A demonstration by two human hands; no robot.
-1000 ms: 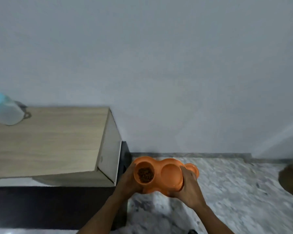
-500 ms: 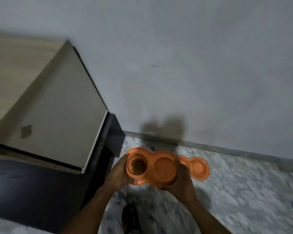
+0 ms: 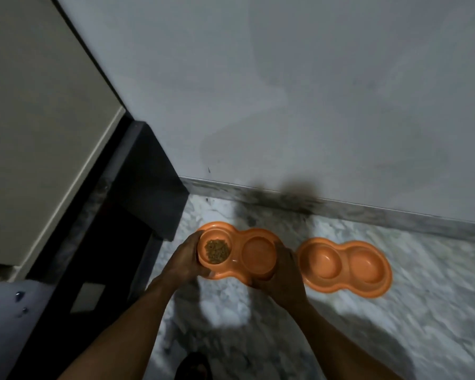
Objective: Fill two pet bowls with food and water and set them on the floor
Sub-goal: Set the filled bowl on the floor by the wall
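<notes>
I hold an orange double pet bowl [image 3: 237, 249] level above the marble floor [image 3: 395, 325]. My left hand [image 3: 185, 260] grips its left end and my right hand [image 3: 281, 275] grips its right end. Its left cup holds brown kibble [image 3: 217, 251]. Its right cup looks smooth; I cannot tell whether it holds water. A second orange double bowl [image 3: 344, 266] lies flat on the floor just right of my right hand, close to the wall. Both of its cups look empty.
A beige cabinet side [image 3: 39, 119] on a black base [image 3: 137, 187] stands at the left. The grey wall [image 3: 285, 91] and its skirting [image 3: 368, 215] run behind the bowls. My foot [image 3: 194, 367] shows at the bottom edge.
The view has tilted further down toward the floor. The bowl in my hands has come lower, and the second bowl on the floor is now fully in sight.
</notes>
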